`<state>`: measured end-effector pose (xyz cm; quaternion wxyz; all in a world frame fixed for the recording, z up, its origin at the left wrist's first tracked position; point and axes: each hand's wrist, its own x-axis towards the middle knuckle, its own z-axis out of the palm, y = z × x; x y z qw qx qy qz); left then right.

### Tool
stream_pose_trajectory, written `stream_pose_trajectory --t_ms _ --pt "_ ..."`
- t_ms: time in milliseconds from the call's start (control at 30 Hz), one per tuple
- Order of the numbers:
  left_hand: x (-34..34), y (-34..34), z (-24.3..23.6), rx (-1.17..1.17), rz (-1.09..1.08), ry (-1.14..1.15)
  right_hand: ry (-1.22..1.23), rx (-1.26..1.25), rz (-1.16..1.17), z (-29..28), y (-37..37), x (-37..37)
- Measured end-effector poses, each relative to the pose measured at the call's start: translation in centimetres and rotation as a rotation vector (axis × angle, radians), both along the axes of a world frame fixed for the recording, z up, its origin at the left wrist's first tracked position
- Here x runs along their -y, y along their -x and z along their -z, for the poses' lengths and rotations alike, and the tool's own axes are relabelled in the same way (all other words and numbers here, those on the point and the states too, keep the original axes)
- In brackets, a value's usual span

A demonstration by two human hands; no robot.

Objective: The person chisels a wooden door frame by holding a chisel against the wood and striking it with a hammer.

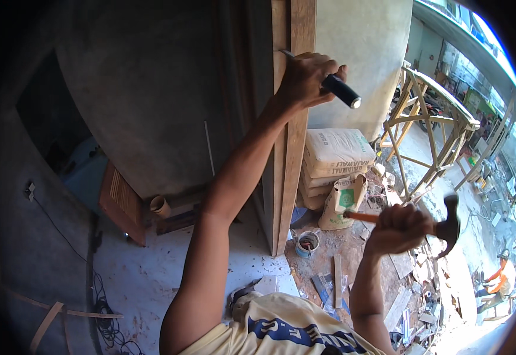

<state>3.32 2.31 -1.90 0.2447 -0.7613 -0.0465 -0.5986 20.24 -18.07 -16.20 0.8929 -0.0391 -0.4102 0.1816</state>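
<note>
Raised at the upper middle, my left hand [308, 80] is closed round a chisel [342, 92]. The chisel's black handle with a pale end cap sticks out to the right of the fist. Its thin metal blade points left, against the wooden door frame [296, 130]; whether the tip bites into the wood cannot be made out. Lower and to the right, my right hand [397, 229] grips a claw hammer [449, 226] close to its dark head. The hammer's orange handle runs left out of the fist, and the head is well apart from the chisel.
Stacked cement bags [338, 151] and an opened bag [336, 204] stand right of the frame, near a small bucket [308, 244]. Wooden trestles [432, 127] stand farther right. Rubble and boards litter the ground. Another person [502, 278] sits at far right. A cable [101, 305] lies left.
</note>
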Motion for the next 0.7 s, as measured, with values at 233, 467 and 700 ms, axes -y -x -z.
stream_pose_trajectory --t_ms 233,467,700 --pt "-0.2 8.0 3.6 0.290 0.416 0.004 0.719 -0.055 0.472 13.4 -5.0 4.9" --pt "6.8 4.1 10.3 -0.299 0.062 -0.015 1.258 0.308 0.500 28.8 -9.4 10.3" --pt "10.5 4.3 29.7 -0.446 -0.163 1.069 1.396 0.714 0.419 34.1 -9.6 12.7"
